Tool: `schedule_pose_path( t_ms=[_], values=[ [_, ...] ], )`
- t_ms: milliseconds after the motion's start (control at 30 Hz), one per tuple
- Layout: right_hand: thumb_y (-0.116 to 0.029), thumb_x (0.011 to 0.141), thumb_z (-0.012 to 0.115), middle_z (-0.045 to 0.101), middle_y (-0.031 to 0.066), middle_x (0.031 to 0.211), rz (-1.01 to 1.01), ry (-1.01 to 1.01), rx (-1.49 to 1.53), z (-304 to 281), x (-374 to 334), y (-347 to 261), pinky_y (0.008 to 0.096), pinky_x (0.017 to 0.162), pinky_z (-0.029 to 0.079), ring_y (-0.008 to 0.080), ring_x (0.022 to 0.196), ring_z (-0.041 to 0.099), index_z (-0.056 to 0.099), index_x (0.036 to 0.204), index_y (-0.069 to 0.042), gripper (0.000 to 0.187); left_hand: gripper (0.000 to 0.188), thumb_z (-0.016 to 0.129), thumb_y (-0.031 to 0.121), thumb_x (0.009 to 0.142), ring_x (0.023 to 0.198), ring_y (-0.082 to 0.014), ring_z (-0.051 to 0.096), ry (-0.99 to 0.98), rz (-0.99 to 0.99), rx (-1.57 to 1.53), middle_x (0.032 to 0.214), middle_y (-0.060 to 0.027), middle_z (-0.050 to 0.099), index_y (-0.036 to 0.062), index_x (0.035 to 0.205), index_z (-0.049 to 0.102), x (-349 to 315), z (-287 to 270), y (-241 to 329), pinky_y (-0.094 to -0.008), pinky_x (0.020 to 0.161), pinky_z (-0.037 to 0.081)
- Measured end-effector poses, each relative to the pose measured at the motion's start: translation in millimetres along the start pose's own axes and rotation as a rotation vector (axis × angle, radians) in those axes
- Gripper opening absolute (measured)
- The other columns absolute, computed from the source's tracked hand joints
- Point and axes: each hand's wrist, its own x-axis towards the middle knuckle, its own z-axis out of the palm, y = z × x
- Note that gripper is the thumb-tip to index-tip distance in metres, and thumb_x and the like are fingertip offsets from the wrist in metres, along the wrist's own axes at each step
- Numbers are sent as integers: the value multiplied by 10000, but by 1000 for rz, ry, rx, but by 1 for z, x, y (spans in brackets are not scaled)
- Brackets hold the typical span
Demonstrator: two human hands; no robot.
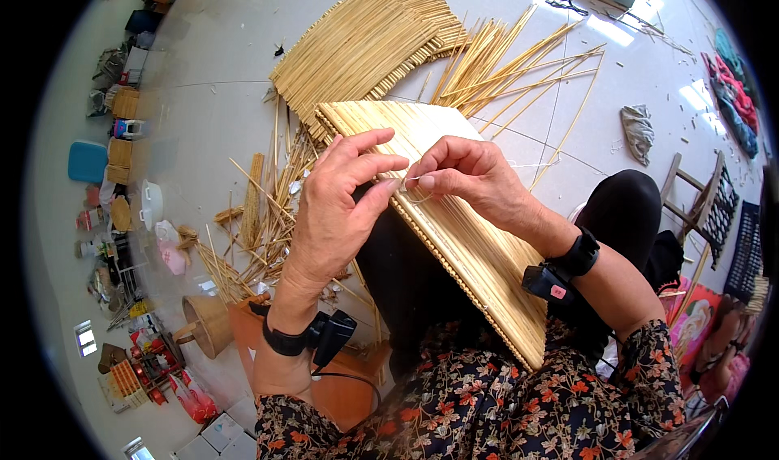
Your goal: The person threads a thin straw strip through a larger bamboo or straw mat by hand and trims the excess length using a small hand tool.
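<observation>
Looked like the right hand [479,176] was pinching thread [412,179] to tie along the stalk panel [466,229]; couldn't tell the left hand's [333,196] grip. Next pull probably needed steady tension.

I seem to be in a home that doubles as a craft workshop. The glossy tiled floor [215,50] and, along the left side, the blue tub [88,161], white basin [151,204] and crowded household goods [150,358] look domestic, as do the bright clothes [733,95] heaped far right. The work side shows in the stalk panel [479,257] on my lap, the stacked panels [353,46] beyond it, and loose stalks [487,58] strewn far and left.
</observation>
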Motion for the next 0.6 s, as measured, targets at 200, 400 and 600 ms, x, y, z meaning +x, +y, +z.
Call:
schedule_pose_path(
  t_ms=[200,400,600],
  values=[
    [-112,1015,671,738,26,989,4,7,-2,2,0,-2,234,821,535,62,898,651,694,1032,-22,94,176,760,92,876,1198,-310,653,11,28,36,1277,-114,704,108,1049,790,-1,-1,3,-523,1195,356],
    [-109,1019,661,732,13,948,16,18,-41,2,0,-5,221,748,525,43,820,626,695,1019,-25,90,165,761,96,881,1171,-308,665,26,39,61,1260,-108,711,116,1042,788,-1,2,2,-546,1184,364],
    [-104,1015,664,720,11,918,21,13,-8,3,-1,-5,220,721,528,49,790,630,695,1019,-27,83,134,778,113,873,1171,-290,668,57,184,256,1251,-105,701,109,1008,777,0,1,4,-593,1158,379]
  ],
)
